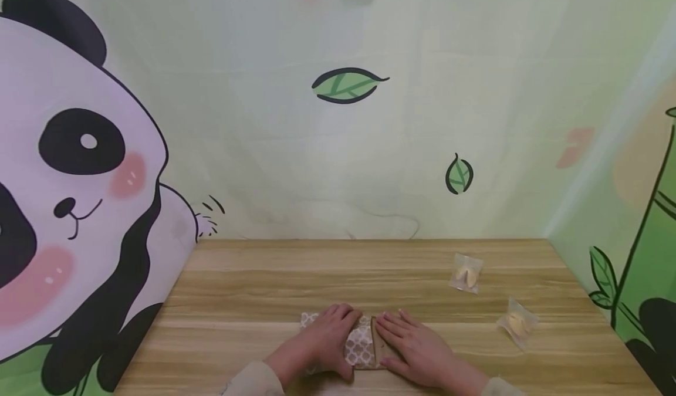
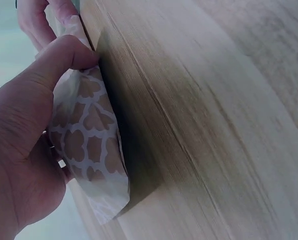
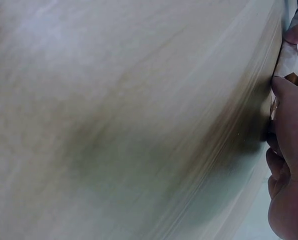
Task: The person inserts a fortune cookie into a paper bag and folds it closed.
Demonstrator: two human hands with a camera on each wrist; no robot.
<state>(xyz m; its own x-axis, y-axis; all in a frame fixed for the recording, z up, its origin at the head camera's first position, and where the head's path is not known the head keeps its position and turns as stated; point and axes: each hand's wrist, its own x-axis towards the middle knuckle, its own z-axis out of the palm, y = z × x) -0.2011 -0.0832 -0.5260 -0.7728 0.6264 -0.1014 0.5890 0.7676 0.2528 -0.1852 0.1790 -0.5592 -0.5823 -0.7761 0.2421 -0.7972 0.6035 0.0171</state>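
Observation:
A flat brown paper bag [image 1: 361,346] with a white lattice print lies across the near middle of the table. Its right end is folded over and shows a plain brown flap [image 1: 381,349]. My left hand [image 1: 330,340] grips the printed part, thumb at the near edge and fingers toward the far edge. In the left wrist view, the left end of the bag [image 2: 91,142] stands slightly off the wood. My right hand [image 1: 417,346] holds the folded end, fingers over the flap and thumb by the near edge. The right wrist view shows that hand [image 3: 293,135] only partly.
Two fortune cookies in clear wrappers lie to the right: one farther back [image 1: 466,274], one nearer [image 1: 519,323]. The wooden table [image 1: 253,278] meets a printed cloth backdrop [image 1: 264,149] at its back and sides.

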